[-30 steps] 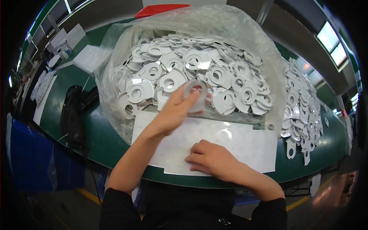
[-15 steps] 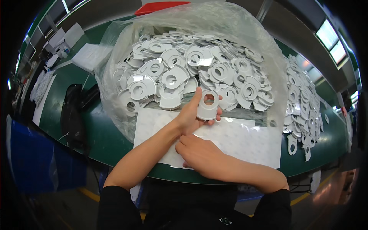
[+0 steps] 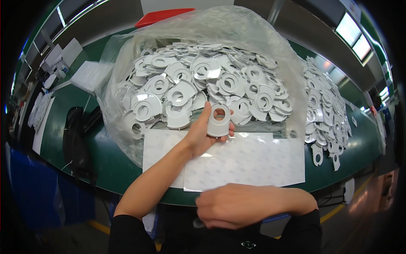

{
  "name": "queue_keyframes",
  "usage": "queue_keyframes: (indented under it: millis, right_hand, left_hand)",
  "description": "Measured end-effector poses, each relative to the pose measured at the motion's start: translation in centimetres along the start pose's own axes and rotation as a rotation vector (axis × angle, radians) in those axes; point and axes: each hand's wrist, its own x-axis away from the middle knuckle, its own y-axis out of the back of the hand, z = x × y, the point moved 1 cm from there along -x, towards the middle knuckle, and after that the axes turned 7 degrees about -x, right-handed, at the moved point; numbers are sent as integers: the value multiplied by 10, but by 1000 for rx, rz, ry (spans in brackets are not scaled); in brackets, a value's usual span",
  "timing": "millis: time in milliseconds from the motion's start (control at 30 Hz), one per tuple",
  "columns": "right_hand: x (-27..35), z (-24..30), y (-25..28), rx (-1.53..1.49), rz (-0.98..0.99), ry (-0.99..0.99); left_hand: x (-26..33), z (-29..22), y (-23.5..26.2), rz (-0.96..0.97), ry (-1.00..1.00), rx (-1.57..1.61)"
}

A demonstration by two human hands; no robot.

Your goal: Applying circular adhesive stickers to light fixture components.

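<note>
My left hand (image 3: 198,134) grips a white plastic part (image 3: 218,127) with a large round hole, its thumb along the left edge and fingertips showing at the right edge. It holds the part upright above the white sheets (image 3: 253,163), which are glossy and faintly marked with round shapes. Nearer my body, my right hand (image 3: 224,206) is curled closed and slightly blurred, just off the table's front edge. A small greyish, see-through piece (image 3: 198,222) shows at its fingertips, too unclear to name. Beyond the sheets, similar white parts (image 3: 179,93) lie heaped in a clear plastic bag (image 3: 116,55).
To the right, another heap of white parts (image 3: 323,106) lies on the green table (image 3: 110,171). A black object with a cord (image 3: 76,139) is at the left. Farther back are a white packet (image 3: 89,76) and a red tray (image 3: 163,17).
My right hand has moved from beside the left wrist toward my body, past the table edge. My left hand still holds the white part. The whole view has shifted slightly.
</note>
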Motion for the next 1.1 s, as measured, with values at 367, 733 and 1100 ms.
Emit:
queue_keyframes:
  millis: [367, 733, 1100]
  right_hand:
    - [40, -104, 47, -480, -1112, -136]
    - [28, -119, 43, -442, -1156, -119]
    - [30, -119, 44, -479, -1136, -143]
  left_hand:
    - [4, 0, -7, -41, -7, -45]
    - [5, 1, -11, -112, 7, -58]
    - [3, 4, -7, -106, 12, -59]
